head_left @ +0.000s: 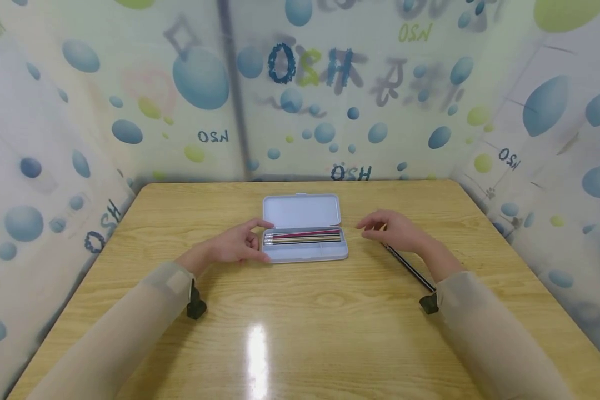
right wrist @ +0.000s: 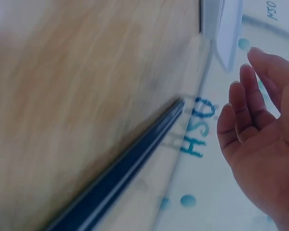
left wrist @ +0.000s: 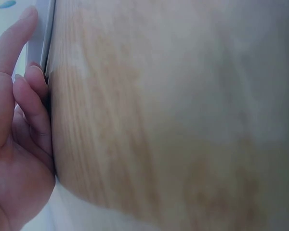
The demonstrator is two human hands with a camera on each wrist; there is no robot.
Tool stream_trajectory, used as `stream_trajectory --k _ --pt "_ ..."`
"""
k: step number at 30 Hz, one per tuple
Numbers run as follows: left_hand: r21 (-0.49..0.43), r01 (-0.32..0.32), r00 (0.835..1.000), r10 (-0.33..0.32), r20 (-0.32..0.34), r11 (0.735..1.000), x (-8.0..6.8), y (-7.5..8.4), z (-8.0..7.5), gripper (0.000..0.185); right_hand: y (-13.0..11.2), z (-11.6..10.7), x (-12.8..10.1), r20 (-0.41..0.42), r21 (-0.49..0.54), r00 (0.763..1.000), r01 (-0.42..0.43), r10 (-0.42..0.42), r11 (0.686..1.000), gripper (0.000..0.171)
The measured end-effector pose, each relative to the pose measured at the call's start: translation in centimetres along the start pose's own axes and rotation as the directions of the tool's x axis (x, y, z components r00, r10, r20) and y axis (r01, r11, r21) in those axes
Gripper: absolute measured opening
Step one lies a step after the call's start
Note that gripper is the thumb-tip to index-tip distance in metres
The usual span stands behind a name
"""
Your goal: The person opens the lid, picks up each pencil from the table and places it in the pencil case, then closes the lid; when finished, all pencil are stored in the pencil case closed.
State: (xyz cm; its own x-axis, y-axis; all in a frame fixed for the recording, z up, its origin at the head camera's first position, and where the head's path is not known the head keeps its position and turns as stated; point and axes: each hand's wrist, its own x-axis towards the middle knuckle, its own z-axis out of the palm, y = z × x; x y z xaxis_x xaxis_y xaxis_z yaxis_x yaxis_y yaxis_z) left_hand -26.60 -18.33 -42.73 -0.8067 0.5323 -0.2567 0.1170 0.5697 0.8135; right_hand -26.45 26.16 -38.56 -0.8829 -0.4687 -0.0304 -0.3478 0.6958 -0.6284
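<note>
A white pencil case (head_left: 307, 255) lies on the table with its lid (head_left: 301, 210) raised back. Several pencils (head_left: 302, 238), dark, red and light wood, fill its rear compartment; the front compartments look bare. At the case's left end, my left hand (head_left: 234, 242) holds it between thumb at the front corner and index finger near the hinge. My right hand (head_left: 397, 229) hovers to the right of the case, fingers loosely bent, holding nothing. Below that hand lies a slim black pencil-like stick (head_left: 410, 268), slanting toward the wrist; the right wrist view shows this dark stick (right wrist: 130, 163) apart from the fingers.
The wooden table (head_left: 320, 311) reaches back to a patterned cloth wall (head_left: 325, 122), with similar walls on the left and right. A bright reflection lies on the tabletop in front of the case. A dark wrist device (head_left: 196, 303) sits at each cuff.
</note>
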Motion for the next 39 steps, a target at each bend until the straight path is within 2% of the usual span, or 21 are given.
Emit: stream_trajectory --k 9,17,22,28,34,39 --pt "0.016 -0.002 1.0 0.002 -0.005 1.0 0.1 -0.2 0.0 0.088 3.2 -2.0 -3.5 0.032 0.023 0.997 -0.072 0.072 0.997 0.03" --pt "0.022 -0.013 1.0 0.013 -0.004 1.0 0.3 -0.2 -0.1 0.088 6.1 -3.6 -5.3 0.101 0.009 0.982 -0.158 0.157 0.987 0.034" --pt "0.022 -0.007 1.0 0.007 -0.005 1.0 0.2 -0.4 -0.1 0.088 7.6 -3.8 -5.7 0.14 0.011 0.98 -0.143 0.14 0.99 0.037" --pt "0.017 -0.006 1.0 0.006 -0.003 1.0 0.3 -0.3 0.1 0.088 8.4 -4.0 -5.9 0.192 0.052 0.969 -0.17 0.157 0.984 0.044" --pt "0.029 -0.007 1.0 0.007 0.0 1.0 0.2 -0.2 0.0 0.089 8.5 -4.0 -5.7 0.239 0.102 0.958 -0.188 0.16 0.977 0.051" --pt "0.045 -0.005 1.0 0.005 0.003 0.999 0.1 -0.2 -0.1 0.09 8.4 -3.7 -5.5 0.248 0.106 0.955 -0.195 0.164 0.975 0.051"
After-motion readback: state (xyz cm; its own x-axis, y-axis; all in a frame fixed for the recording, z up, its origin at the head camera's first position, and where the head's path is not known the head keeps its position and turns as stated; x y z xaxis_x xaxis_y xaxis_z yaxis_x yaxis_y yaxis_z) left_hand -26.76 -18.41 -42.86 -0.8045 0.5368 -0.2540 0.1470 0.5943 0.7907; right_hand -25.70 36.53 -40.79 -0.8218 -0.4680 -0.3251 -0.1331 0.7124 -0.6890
